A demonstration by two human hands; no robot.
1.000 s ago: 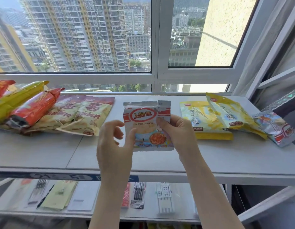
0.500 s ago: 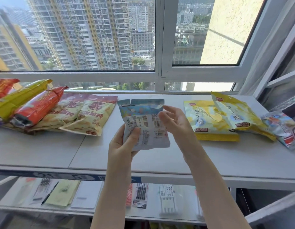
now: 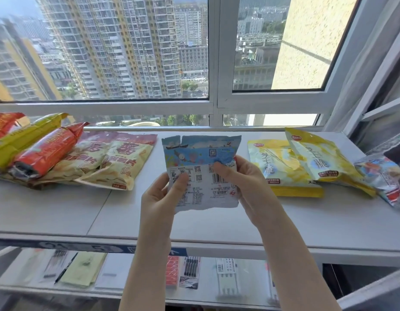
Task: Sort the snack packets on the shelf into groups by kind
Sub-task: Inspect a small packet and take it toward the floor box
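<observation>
I hold a small blue-and-white snack packet (image 3: 203, 167) upright above the white shelf (image 3: 60, 212), its printed back with barcode facing me. My left hand (image 3: 163, 194) pinches its lower left edge, and my right hand (image 3: 241, 178) grips its right side. On the left lie two beige chip bags (image 3: 118, 162), with a red packet (image 3: 46, 151) and a yellow packet (image 3: 26, 135) on top of them. Two pale yellow bags (image 3: 306, 160) overlap at the right, beside a silver packet (image 3: 385, 176) of the same kind as mine.
A window frame (image 3: 213, 108) runs along the back of the shelf. A lower shelf (image 3: 131, 286) under it holds pen packs and stationery. A curtain (image 3: 360, 70) hangs at the right. Another red packet (image 3: 3, 122) is cut off at the far left.
The packet has been turned over: one second ago its red-and-white front faced me, now its back does. Both hands shifted their grip and the view moved slightly closer.
</observation>
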